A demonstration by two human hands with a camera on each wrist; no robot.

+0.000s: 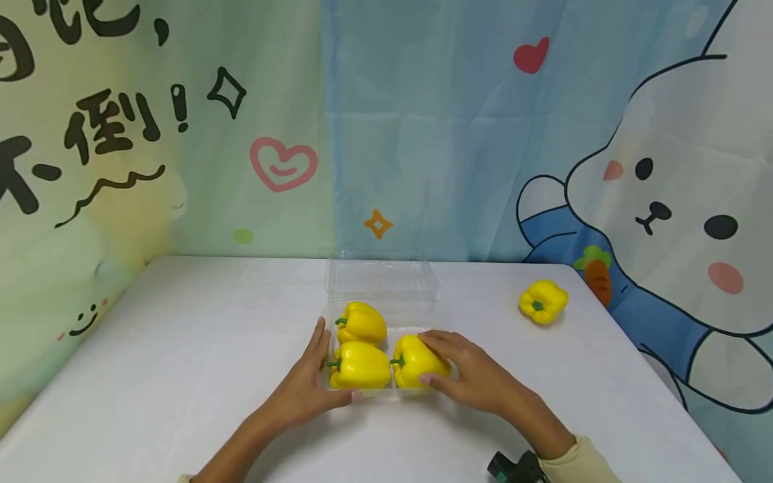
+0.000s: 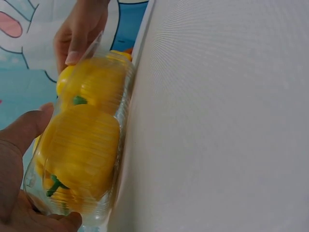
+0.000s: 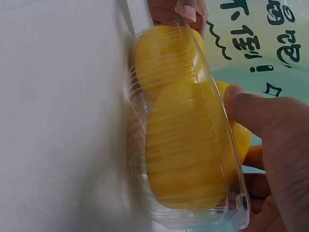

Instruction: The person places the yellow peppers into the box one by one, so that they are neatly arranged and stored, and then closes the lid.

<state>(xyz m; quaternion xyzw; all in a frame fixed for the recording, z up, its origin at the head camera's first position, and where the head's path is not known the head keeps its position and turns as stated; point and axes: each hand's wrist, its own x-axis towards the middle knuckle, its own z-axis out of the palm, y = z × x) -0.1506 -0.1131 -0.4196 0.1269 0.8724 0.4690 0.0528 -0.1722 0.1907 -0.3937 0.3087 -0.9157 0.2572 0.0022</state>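
A clear plastic clamshell box (image 1: 395,396) lies with its lid (image 1: 383,278) folded back, three yellow bell peppers inside. Two peppers fill its left side, one at the back (image 1: 364,323) and one in front (image 1: 362,365); the third pepper (image 1: 417,365) sits front right. My left hand (image 1: 311,382) holds the box's left front corner, thumb along the front rim and fingers against the side wall. With thumb and fingers spread over the front right pepper, my right hand (image 1: 474,369) grips it from the right. Through the ribbed wall, that pepper (image 3: 186,150) shows large in the right wrist view.
Another yellow bell pepper (image 1: 543,302) stands alone toward the table's back right. White table surface (image 1: 181,369) extends around the box, up to a printed cloth backdrop (image 1: 423,134). A small dark device (image 1: 516,467) is at the right wrist.
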